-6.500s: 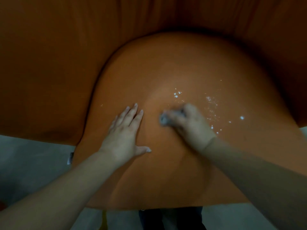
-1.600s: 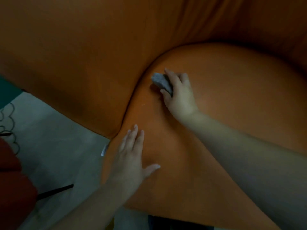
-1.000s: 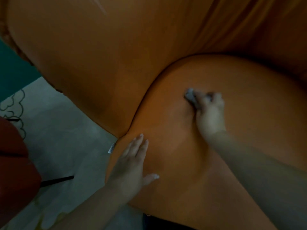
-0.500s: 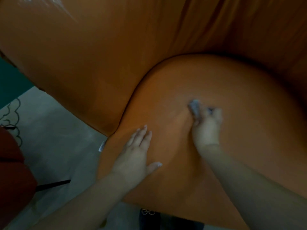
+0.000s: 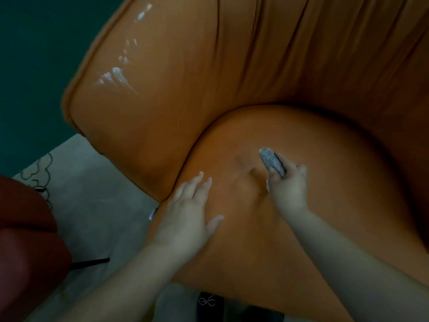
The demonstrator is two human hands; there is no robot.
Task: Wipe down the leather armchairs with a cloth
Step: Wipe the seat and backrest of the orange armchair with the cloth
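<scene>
Head view showed the orange armchair (image 5: 176,117) from above, with its seat cushion (image 5: 313,182) filling the lower right of the frame. I judged the task to be partly complete. The cushion surface around the hands carried no visible residue, so I took that area as wiped. White streaks (image 5: 116,75), either wet residue or glare, showed on the upper left of the backrest; I judged that this area was not yet wiped. The pleated section of the backrest at upper right was too dark for me to assess. No second armchair could be identified; a dark red object (image 5: 25,228) stood at the left edge on the pale floor (image 5: 97,205).

My right hand (image 5: 286,184) gripped the grey cloth (image 5: 271,161), fingers curled round it. The cloth projected from the far end of the hand and pressed into the cushion, which dimpled just to its left. My left hand (image 5: 185,212) lay flat on the cushion near its left edge, fingers straight and thumb spread, holding nothing. The cloth sat near the left hand, apart from it, and well apart from the streaks.
</scene>
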